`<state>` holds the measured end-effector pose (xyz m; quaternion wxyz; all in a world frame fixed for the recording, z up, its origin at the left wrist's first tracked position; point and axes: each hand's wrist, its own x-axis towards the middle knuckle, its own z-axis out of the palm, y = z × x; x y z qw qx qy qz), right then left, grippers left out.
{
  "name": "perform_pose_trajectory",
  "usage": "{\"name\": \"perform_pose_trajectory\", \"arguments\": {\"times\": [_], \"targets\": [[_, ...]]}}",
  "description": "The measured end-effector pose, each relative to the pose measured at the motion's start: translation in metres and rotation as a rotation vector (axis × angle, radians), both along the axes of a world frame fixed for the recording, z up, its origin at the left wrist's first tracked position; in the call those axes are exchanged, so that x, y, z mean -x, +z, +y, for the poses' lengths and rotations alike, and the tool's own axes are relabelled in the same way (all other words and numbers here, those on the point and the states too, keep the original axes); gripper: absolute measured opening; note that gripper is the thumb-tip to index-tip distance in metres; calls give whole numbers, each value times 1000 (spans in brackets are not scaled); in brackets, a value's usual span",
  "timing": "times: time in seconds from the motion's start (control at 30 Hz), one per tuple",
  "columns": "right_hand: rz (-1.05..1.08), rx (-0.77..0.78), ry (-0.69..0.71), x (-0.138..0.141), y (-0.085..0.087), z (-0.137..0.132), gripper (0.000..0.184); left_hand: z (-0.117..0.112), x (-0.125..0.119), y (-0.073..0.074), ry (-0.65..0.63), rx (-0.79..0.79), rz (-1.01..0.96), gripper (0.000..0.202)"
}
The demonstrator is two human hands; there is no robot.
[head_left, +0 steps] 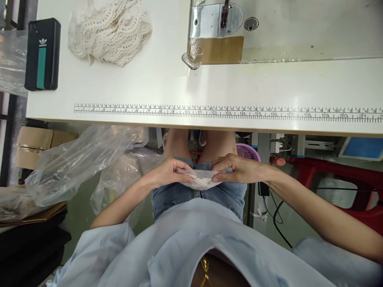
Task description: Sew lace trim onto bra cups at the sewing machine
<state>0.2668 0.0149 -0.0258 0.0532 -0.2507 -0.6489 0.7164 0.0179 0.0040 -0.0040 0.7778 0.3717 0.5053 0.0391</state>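
Over my lap, both hands pinch the two ends of a small clear plastic bag [201, 184] with white, lace-like material inside it. My left hand [172, 172] grips the bag's left end between thumb and fingers. At the other end, my right hand [230, 167] holds the plastic with its thumb along the front and fingers curled behind. The bag hangs slightly slack between them, below the table edge. On the table at the upper left lies a heap of cream eyelet lace trim [110, 32], apart from both hands.
A sewing machine bed [287, 32] with its needle plate is set in the white table [134, 87]. A printed ruler [209, 112] runs along the front edge. A phone [43, 54] lies at far left. Plastic bags [80, 159] hang left; a red stool [308, 167] stands right.
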Motion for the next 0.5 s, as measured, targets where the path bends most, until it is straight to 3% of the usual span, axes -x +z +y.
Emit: {"name": "perform_pose_trajectory", "arguments": {"times": [0.3, 0.5], "targets": [[50, -26, 5, 8, 2, 4, 31, 0, -2, -1, 19, 20, -93, 24], [13, 7, -8, 16, 6, 4, 27, 0, 0, -1, -9, -66, -129, 22]]}}
